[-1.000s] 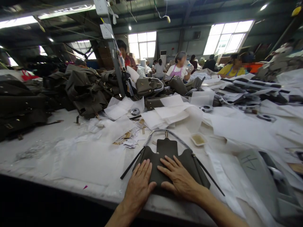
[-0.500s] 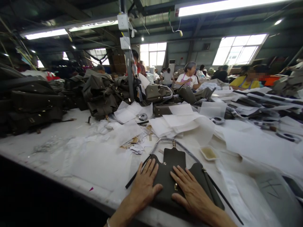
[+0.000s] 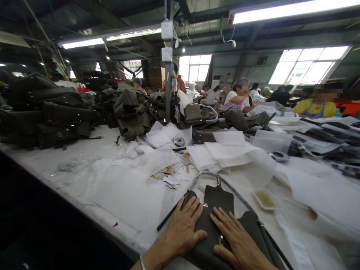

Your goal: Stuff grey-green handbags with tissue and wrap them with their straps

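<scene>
A dark olive handbag (image 3: 206, 221) lies flat at the table's front edge, its flap (image 3: 218, 200) folded up away from me and its wrapped handle (image 3: 239, 195) arched behind. My left hand (image 3: 184, 225) rests palm down on the bag's left side, fingers stretched out. On the front panel, right of it, my right hand (image 3: 234, 234) lies flat with its fingers spread, beside a gold clasp (image 3: 221, 240). Neither hand grips anything. The lower edge of the bag is partly hidden by my hands and the frame edge.
White paper sheets (image 3: 225, 153) cover much of the table (image 3: 56, 174). Behind are piled olive bags (image 3: 64, 116) and a metal post (image 3: 168, 82). A small tray (image 3: 264, 199) sits right of the handle. Several people work farther back, one in a yellow top (image 3: 317, 108).
The view has turned left, so the bag and hands appear farther right and slightly lower. Both hands remain flat on the bag.
</scene>
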The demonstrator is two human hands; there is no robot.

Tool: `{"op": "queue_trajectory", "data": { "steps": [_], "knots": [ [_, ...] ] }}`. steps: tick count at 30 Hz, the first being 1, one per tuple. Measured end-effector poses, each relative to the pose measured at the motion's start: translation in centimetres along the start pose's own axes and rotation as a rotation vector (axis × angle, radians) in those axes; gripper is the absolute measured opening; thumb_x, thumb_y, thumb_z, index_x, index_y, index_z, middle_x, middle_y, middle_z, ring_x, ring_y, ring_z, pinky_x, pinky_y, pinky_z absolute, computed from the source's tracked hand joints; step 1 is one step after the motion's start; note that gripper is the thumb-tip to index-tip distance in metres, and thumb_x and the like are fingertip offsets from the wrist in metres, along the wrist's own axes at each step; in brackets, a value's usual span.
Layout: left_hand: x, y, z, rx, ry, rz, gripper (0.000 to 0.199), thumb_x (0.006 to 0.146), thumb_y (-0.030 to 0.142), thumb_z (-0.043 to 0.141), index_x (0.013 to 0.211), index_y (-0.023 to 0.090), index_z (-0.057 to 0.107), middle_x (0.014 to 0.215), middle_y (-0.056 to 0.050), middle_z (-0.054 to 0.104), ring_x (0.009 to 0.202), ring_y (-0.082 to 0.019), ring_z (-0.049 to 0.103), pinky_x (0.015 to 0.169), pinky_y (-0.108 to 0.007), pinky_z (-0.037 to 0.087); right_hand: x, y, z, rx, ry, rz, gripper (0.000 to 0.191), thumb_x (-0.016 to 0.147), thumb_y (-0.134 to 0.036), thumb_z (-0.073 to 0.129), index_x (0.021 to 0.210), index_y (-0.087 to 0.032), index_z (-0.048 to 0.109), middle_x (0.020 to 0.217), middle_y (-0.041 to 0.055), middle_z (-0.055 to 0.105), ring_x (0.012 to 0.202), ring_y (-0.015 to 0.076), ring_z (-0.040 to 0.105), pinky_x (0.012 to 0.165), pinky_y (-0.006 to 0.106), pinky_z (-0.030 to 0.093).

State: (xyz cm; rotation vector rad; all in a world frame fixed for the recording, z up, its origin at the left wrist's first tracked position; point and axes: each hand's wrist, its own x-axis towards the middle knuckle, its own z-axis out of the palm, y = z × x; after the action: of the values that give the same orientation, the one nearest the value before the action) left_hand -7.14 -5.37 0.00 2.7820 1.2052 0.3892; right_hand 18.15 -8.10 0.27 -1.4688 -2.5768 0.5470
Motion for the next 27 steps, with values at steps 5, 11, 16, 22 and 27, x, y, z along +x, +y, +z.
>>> {"op": "queue_trajectory", "data": {
  "steps": [5,11,16,22,27],
  "knots": [
    [-1.0,-0.6,0.8,0.012,0.064,-0.044,0.073,0.092,0.053,0.054,0.154,0.027,0.023,0.159,-0.003,0.028,0.148,-0.023,0.025,0.121,-0.046,0.024,-0.1,0.4,0.5,-0.029,0.049,-0.01,0.07,0.091,-0.06,0.055,0.151,-0.036,0.03,0.158,0.0015,0.026,0.145,0.0328,0.027,0.119,0.056,0.024],
    [-1.3,-0.7,1.0,0.05,0.085,-0.032,0.077,0.091,0.049,0.057,0.155,0.028,0.018,0.16,-0.002,0.025,0.147,-0.025,0.027,0.118,-0.049,0.029,0.3,0.4,0.5,-0.037,0.03,0.021,0.068,0.093,-0.062,0.05,0.152,-0.037,0.029,0.159,0.0006,0.024,0.146,0.0312,0.025,0.12,0.056,0.022],
    [-1.9,-1.5,1.3,0.159,0.127,-0.015,0.07,0.094,0.042,0.053,0.154,0.026,0.02,0.159,-0.002,0.028,0.145,-0.025,0.031,0.115,-0.05,0.035,0.2,-0.5,-0.2,0.017,0.041,0.034,0.069,0.092,-0.063,0.051,0.152,-0.035,0.031,0.159,0.0024,0.026,0.147,0.0303,0.025,0.121,0.055,0.019],
    [-1.0,-0.5,1.3,0.239,0.152,-0.018,0.056,0.093,0.036,0.055,0.146,0.023,0.041,0.151,-0.004,0.044,0.139,-0.028,0.042,0.112,-0.055,0.037,-0.1,-1.6,-1.2,0.056,0.022,0.065,0.071,0.091,-0.066,0.049,0.152,-0.032,0.035,0.159,0.004,0.026,0.147,0.0297,0.023,0.121,0.055,0.017],
    [1.1,3.6,2.8,0.131,0.082,0.106,0.064,0.092,0.055,0.052,0.143,0.017,0.046,0.145,-0.011,0.052,0.134,-0.028,0.048,0.114,-0.049,0.037,0.0,-1.0,-0.4,0.029,0.055,0.046,0.069,0.094,-0.054,0.053,0.153,-0.026,0.033,0.159,0.0052,0.026,0.147,0.0274,0.024,0.122,0.052,0.018]
  ]
}}
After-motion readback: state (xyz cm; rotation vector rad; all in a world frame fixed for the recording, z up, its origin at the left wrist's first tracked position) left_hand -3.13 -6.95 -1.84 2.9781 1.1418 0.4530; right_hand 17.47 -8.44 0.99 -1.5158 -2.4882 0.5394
